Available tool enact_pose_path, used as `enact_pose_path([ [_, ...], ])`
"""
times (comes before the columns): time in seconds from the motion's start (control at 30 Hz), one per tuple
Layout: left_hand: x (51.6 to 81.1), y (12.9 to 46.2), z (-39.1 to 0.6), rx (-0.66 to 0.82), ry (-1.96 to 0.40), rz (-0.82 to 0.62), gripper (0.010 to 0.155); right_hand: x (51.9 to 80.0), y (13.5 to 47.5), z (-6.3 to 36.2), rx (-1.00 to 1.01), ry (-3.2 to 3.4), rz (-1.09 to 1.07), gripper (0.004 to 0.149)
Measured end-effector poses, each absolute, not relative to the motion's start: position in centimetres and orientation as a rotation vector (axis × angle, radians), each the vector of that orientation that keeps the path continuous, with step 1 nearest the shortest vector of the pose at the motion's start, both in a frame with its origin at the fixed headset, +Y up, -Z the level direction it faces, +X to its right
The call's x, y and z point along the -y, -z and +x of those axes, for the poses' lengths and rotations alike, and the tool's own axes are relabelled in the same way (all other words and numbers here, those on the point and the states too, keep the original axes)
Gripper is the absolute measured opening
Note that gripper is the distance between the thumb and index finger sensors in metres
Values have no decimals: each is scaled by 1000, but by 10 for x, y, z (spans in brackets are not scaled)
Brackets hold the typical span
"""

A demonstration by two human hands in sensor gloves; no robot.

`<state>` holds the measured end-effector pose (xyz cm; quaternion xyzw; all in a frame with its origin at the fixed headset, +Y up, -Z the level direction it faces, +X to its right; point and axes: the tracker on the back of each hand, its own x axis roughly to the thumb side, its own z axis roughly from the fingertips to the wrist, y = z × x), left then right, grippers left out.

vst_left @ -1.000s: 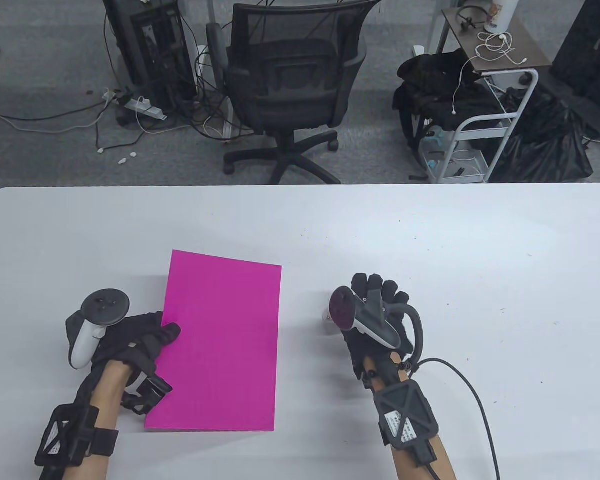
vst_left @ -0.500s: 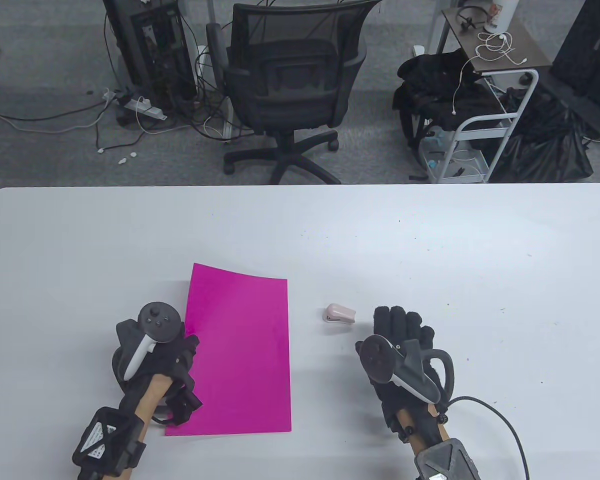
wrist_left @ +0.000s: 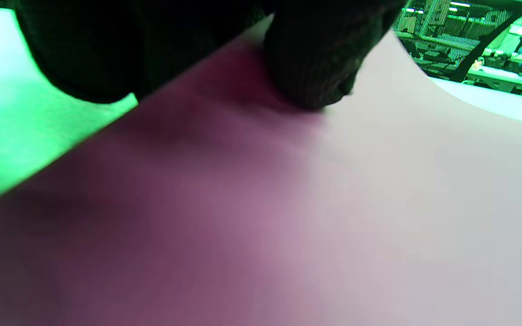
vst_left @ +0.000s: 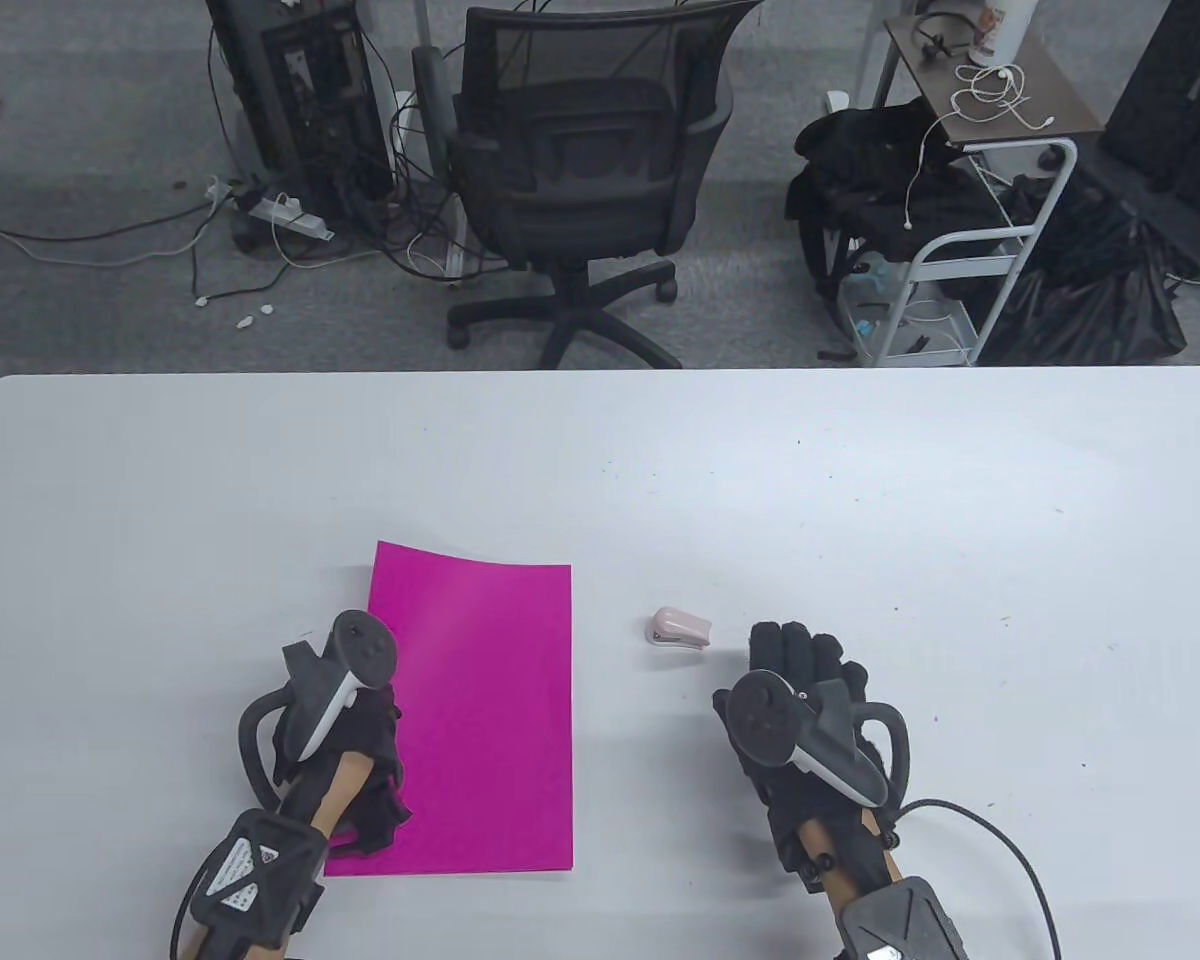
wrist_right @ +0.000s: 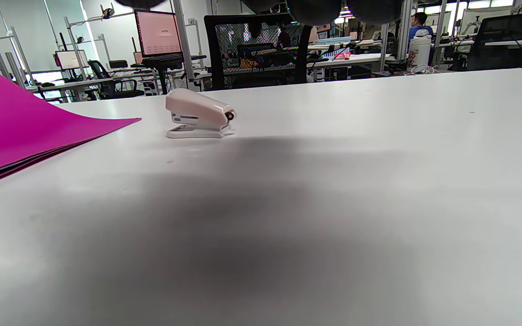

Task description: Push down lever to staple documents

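Table view: stapler (vst_left: 678, 628) lies between paper's (vst_left: 480, 720) edge and right hand (vst_left: 805, 715).

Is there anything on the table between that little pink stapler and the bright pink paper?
Nothing: between the stapler and the pink paper lies only bare white table. The table view shows this, and the right wrist view shows the same gap.

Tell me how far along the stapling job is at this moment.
Nothing looks stapled yet. The pink stapler sits alone on the table, apart from the magenta sheets. The left hand holds the sheets' left edge; the right hand hovers near the stapler, empty. Left: feeding the paper in and pressing the lever.
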<state>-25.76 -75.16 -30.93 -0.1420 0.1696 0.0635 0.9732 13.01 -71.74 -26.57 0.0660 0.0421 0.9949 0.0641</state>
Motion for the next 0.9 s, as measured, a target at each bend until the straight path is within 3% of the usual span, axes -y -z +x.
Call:
enact_pose_path([
  [0.2, 754, 309, -252, -338, -13, -265, 69, 718, 264, 129, -147, -3004, 203, 80],
  [0.63, 758, 308, -241, -319, 207, -300, 73, 720, 263, 128, -151, -3023, 200, 80],
  [0.9, 757, 306, -244, -327, 194, -336, 78, 720, 263, 126, -143, -3030, 205, 80],
])
